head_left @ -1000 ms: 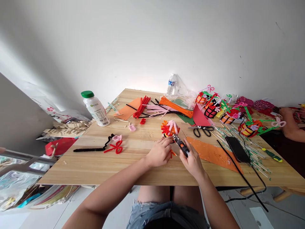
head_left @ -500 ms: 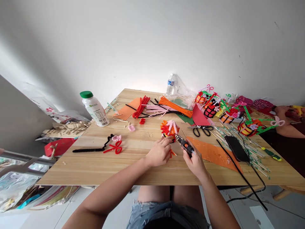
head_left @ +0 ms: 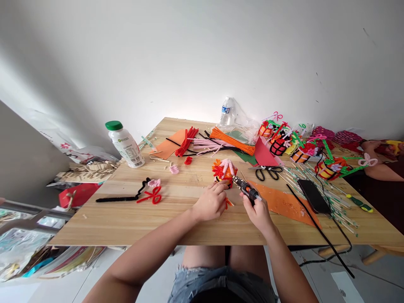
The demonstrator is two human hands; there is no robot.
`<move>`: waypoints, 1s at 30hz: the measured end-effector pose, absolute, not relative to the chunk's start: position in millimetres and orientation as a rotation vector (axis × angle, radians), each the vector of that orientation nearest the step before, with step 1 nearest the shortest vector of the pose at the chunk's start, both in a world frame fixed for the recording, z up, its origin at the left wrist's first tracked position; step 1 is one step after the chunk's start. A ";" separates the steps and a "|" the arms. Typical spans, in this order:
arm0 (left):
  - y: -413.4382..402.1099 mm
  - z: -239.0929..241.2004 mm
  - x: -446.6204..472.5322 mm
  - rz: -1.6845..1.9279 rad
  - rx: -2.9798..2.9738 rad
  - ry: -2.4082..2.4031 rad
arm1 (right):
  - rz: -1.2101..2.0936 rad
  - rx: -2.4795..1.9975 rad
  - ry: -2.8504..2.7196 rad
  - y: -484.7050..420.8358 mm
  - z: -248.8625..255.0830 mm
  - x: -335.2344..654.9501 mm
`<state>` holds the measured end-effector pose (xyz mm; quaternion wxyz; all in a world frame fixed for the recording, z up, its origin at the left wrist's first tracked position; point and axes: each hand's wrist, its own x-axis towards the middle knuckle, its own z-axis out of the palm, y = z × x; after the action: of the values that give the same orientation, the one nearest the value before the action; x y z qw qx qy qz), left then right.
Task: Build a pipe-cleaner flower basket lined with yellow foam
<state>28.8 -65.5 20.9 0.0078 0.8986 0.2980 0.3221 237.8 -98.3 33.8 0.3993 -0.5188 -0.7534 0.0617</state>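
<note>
My right hand (head_left: 259, 212) grips a small black and orange glue gun (head_left: 246, 189), its nozzle aimed at a little orange, red and pink pipe-cleaner basket (head_left: 224, 169) on the wooden table (head_left: 176, 219). My left hand (head_left: 212, 203) rests curled on the table just in front of that basket, touching its base. A small orange piece (head_left: 228, 203) lies between my two hands.
A green-capped white bottle (head_left: 124, 144) stands at the left. Black, red and pink pipe-cleaner shapes (head_left: 148, 193) lie near it. Bundles of pipe cleaners (head_left: 217, 143), scissors (head_left: 268, 171), orange paper (head_left: 280, 204), a phone (head_left: 312, 195), finished baskets (head_left: 299, 149); another person's arm (head_left: 378, 164) at the right.
My right hand with the glue gun has shifted a little to the right. The person's arm at the far right has moved. My left hand has stayed put.
</note>
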 end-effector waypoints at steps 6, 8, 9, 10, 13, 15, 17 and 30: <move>-65.2 21.0 28.9 1.011 2.806 0.928 | 0.113 -1.321 -1.934 -98.1 35.6 237.4; -65.4 21.8 28.8 1.013 2.805 0.928 | 0.100 -1.333 -1.943 -97.6 36.1 237.4; -65.6 22.1 28.8 1.010 2.804 0.929 | 0.099 -1.341 -1.947 -97.4 36.3 237.6; -65.8 22.3 28.7 1.005 2.802 0.930 | 0.097 -1.346 -1.950 -97.2 36.3 237.8; -65.9 22.2 28.7 0.999 2.800 0.924 | 0.068 -1.350 -1.941 -96.4 34.9 238.6; -65.7 21.7 28.7 1.000 2.803 0.921 | 0.032 -1.345 -1.925 -95.5 32.8 239.2; -65.4 21.1 28.7 0.995 2.805 0.925 | 0.012 -1.335 -1.916 -94.3 30.4 239.8; -66.2 22.5 29.0 0.978 2.783 0.926 | 0.059 -1.348 -1.936 -96.1 33.5 240.2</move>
<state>29.0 -66.2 22.5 0.0250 0.8999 0.2993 0.3163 240.2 -96.1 33.5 0.3808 -0.5283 -0.7585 0.0231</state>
